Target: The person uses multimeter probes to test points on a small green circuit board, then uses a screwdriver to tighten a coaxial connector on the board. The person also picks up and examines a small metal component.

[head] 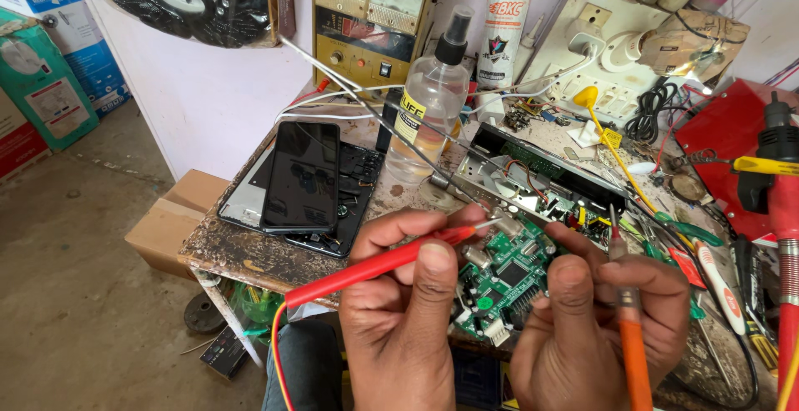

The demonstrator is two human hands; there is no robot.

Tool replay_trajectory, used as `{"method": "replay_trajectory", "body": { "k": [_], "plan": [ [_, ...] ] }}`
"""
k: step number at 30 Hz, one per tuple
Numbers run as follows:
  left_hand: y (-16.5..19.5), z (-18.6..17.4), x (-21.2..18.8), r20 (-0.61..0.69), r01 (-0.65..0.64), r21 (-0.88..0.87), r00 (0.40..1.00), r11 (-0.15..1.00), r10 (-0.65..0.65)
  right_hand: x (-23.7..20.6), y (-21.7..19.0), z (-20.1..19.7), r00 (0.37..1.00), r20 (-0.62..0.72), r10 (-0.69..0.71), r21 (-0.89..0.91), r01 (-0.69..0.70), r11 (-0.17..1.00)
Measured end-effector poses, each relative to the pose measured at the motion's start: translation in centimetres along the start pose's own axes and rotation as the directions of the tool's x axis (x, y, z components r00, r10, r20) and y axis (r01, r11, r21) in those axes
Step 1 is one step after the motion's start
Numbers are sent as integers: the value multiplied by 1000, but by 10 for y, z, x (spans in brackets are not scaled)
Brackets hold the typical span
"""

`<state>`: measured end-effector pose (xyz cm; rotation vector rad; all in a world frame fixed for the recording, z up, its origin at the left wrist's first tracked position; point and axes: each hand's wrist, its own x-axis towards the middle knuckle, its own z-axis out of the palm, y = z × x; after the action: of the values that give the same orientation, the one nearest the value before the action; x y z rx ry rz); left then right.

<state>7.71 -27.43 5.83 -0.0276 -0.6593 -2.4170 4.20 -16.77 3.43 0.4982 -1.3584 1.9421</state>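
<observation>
Down in the head view, the left hand is pinching a red probe between thumb and fingers, its metal tip lying over the top edge of a green circuit board. The right hand is closing around an orange-handled tool, its thin metal shaft rising just beside the board's right edge. The board is sitting between both hands at the near edge of a worn, stained table, tilted, crowded with silver cans, black chips and white connectors. Room is looking tight: a metal chassis is lying just behind the board, a clear spray bottle is standing upright beyond it, and a glossy black phone is resting flat to the left, well apart from the hands.
</observation>
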Motion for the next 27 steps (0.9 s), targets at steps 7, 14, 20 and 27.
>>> {"method": "replay_trajectory", "body": {
  "k": [7, 14, 20, 27],
  "plan": [
    [-5, -3, 2, 21, -11, -21, 1000, 1000, 11, -3, -4, 3, 998, -14, 54, 21, -54, 998],
    [-5, -9, 6, 78, -44, 15, 996, 999, 43, -1, -5, 4, 998, 35, 43, 39, -44, 998],
    [-5, -10, 6, 135, -114, 5, 984, 993, 112, 7, -11, 1, 996, 86, -38, 34, 35, 999],
    [-4, -12, 7, 142, -119, -11, 983, 993, 119, 6, -15, -2, 988, 150, -44, -103, 60, 993]
  ]
}}
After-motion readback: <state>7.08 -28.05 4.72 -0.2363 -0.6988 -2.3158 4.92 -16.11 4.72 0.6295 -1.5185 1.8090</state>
